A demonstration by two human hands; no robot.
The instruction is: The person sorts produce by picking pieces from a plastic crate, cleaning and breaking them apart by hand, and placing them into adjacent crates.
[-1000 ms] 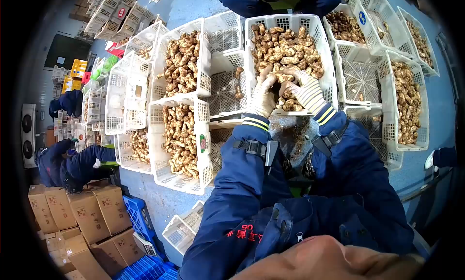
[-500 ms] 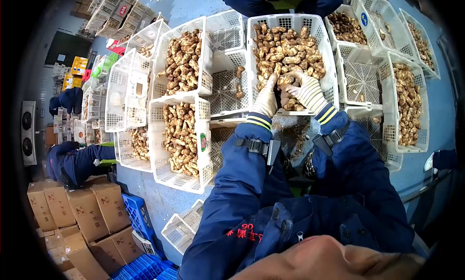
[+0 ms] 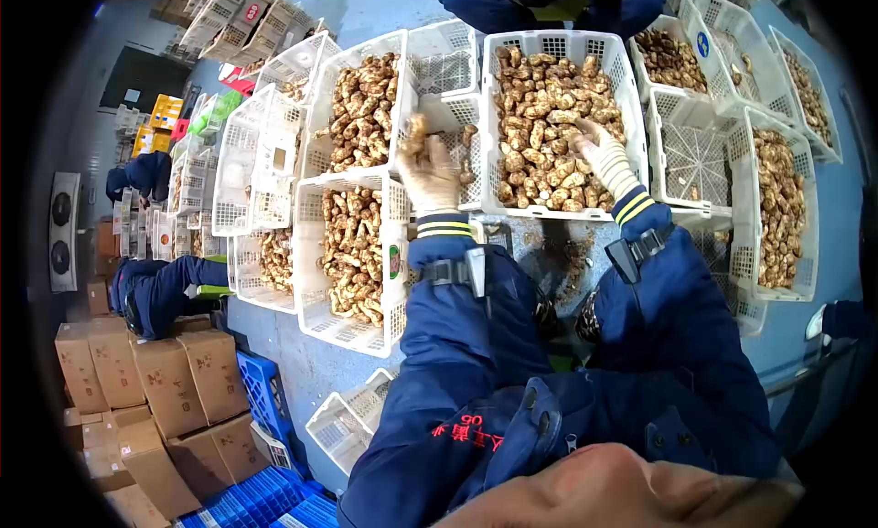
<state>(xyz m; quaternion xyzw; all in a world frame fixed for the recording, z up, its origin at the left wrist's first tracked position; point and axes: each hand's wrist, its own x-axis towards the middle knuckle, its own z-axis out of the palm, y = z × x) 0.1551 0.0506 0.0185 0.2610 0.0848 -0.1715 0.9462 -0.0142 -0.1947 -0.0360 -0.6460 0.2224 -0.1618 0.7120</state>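
Blue floor runs beneath us, with cardboard boxes stacked well to the left of the person's left hand. That gloved hand, blurred, pinches a brown mushroom at its fingertips, over the near-left edge of a sparsely filled crate. Well apart to its right, the gloved right hand bends its fingers over the mushroom pile inside a fuller crate; whether it grips one, I can't tell.

Open air between left hand and right hand; low sideways path barred by centre crate wall.
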